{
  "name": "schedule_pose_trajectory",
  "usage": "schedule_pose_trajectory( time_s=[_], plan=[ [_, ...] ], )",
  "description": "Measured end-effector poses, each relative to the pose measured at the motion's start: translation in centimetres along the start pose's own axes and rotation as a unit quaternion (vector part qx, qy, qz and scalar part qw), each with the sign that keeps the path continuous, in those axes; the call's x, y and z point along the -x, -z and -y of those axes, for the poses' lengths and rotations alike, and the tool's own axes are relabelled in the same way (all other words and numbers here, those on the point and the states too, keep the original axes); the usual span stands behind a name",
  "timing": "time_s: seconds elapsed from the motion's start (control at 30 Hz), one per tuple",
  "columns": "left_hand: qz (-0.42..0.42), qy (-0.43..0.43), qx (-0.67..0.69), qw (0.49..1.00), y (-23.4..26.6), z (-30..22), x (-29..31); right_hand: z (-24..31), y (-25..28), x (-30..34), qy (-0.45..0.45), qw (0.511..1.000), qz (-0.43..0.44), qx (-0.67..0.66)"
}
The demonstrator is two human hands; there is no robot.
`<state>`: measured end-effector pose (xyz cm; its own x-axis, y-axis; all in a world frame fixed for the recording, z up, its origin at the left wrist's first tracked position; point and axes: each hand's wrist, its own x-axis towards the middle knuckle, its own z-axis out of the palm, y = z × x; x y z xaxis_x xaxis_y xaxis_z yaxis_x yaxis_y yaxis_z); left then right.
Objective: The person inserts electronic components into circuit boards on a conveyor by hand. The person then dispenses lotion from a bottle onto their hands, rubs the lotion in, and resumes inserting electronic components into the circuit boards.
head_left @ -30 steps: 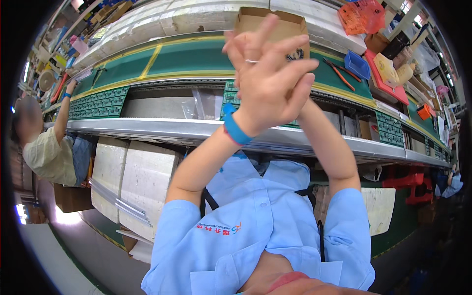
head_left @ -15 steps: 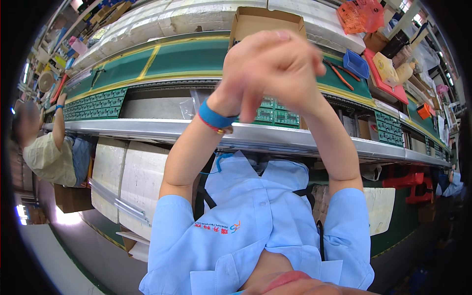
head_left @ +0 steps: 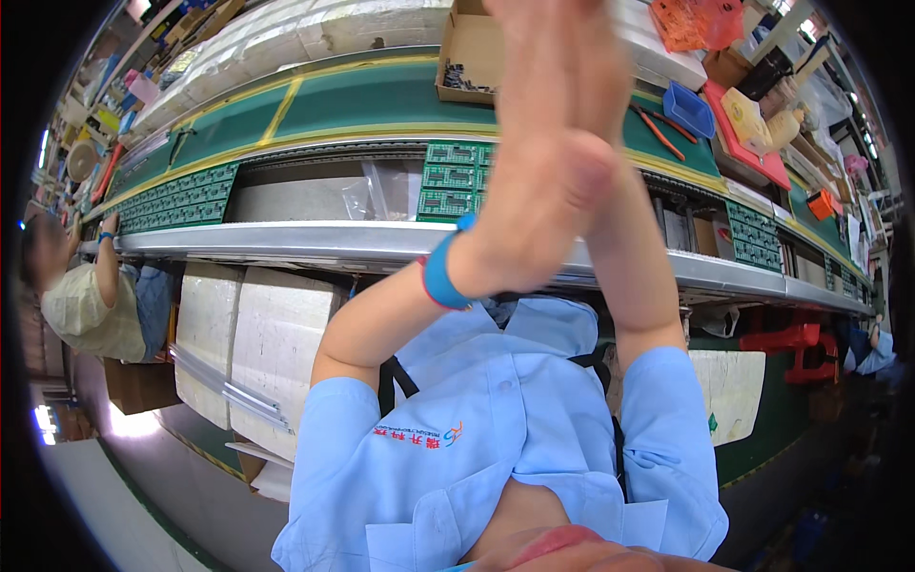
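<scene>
My left hand (head_left: pixel 524 191), with a blue band and a red cord at the wrist, is raised in front of me. Against it lies my right hand (head_left: pixel 599 91), palm to palm as far as the blur shows. The fingers of both look stretched out, pointing up and away, with no object visible between them. Behind the hands, a green circuit board panel (head_left: pixel 450 179) lies on the conveyor rail, its right part hidden by my left hand. Past it, a cardboard box (head_left: pixel 484 43) holds small dark parts and is partly covered too.
The metal rail (head_left: pixel 315 245) runs across in front of me. Orange-handled pliers (head_left: pixel 662 132) and a blue bin (head_left: pixel 688 116) are at the right on the green work surface (head_left: pixel 381 100). More board panels (head_left: pixel 181 198) lie left, near a co-worker (head_left: pixel 95 310). Clear plastic bags (head_left: pixel 376 194) lie beside the middle panel.
My hands were folded together with bent fingers; now they are straightened and lie against each other. My left wrist has moved down and right, uncovering more of the board panel.
</scene>
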<state>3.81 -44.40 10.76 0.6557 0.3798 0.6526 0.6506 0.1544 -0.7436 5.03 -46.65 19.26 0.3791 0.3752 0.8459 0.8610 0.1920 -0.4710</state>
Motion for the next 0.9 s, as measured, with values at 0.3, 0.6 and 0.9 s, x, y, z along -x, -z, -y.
schedule_pose_trajectory(
  time_s=[0.3,0.6,0.9],
  plan=[
    [0.056,-0.223,0.959,0.167,-8.9,-4.6,-2.8,-2.0,0.1,0.2,-0.012,0.999,-0.016,0.047],
    [0.147,-0.119,0.937,-0.294,-3.6,2.6,-3.9,-6.4,0.2,-0.2,0.108,0.972,-0.043,0.205],
    [0.216,-0.335,0.728,-0.557,-7.1,-5.6,-7.7,-13.9,13.0,-0.2,-0.156,0.957,-0.019,0.245]
  ],
)
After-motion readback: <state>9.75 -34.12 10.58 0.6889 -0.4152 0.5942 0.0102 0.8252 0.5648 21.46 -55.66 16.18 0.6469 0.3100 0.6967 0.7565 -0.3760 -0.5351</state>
